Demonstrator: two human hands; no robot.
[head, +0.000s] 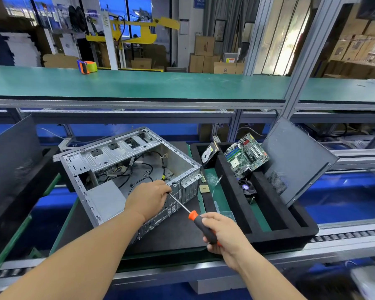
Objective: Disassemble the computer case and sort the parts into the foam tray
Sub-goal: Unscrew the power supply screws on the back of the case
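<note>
My left hand (148, 197) presses on the back corner of the computer case (126, 169), which sits in the middle of the surface (178, 237) beside the foam tray (290, 232). My right hand (223, 233) is wrapped around the screwdriver (195, 217). I think the tip could slip off the screw and poke my fingers.

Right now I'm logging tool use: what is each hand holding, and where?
The right hand grips the screwdriver by its orange-and-black handle. The left hand pinches the shaft near the tip, at the computer case's rear edge.
</note>
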